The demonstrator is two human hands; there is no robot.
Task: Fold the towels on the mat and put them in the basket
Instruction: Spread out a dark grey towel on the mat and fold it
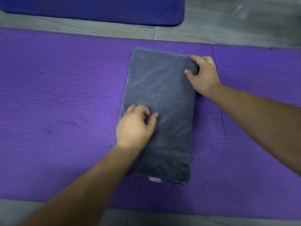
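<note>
Towel: a folded grey towel (pixel 162 95) is lying flat as a long rectangle on the purple mat (pixel 65 95), right of the mat's middle, its short ends pointing toward and away from the person.
Right hand: the right hand (pixel 202 74) is gripping the towel's far right corner, with the fingers curling over the right edge and the thumb lying on top.
Left hand: the left hand (pixel 135 126) is resting on the towel's near left part with bent fingers and the thumb tip touching the cloth. Motion blur is making it unclear whether it is pinching a layer or only pressing.
Hidden parts: the left wrist and forearm are covering the towel's near left edge. The right palm is hiding part of the right edge.
Tag: a small white tag (pixel 154 179) is peeking out under the near end, too blurred to read.
Mat edges: the purple mat is running out of view on both sides.
Surroundings: a blue mat (pixel 97 10) is lying farther away on the grey floor (pixel 228 22), cut off by the top edge.
</note>
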